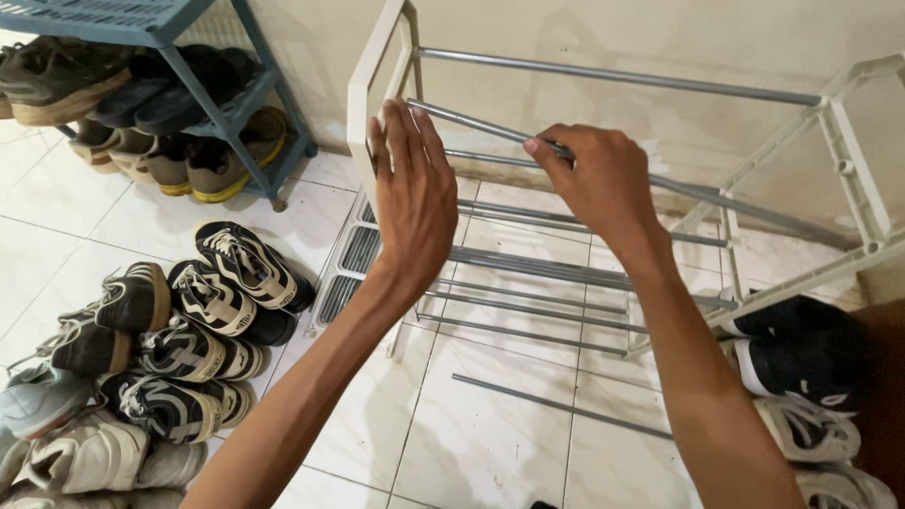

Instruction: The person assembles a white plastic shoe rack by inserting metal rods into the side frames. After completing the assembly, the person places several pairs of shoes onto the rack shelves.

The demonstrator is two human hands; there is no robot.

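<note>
A white plastic shoe rack frame (363, 104) with grey metal rods stands against the wall. My left hand (413, 193) rests flat against the left side panel, fingers up by the rod's end. My right hand (603, 174) grips a grey metal rod (754, 209) that runs diagonally from the left panel toward the right side piece (853, 155). Another rod (622, 75) spans the top between the two side pieces. More rods form a lower shelf (537, 269) near the floor.
A loose metal rod (556, 405) lies on the white tiled floor. Several sneakers (193, 330) are piled at the left. A blue shoe rack (226, 104) with shoes stands at the back left. Black and white shoes (801, 377) sit at the right.
</note>
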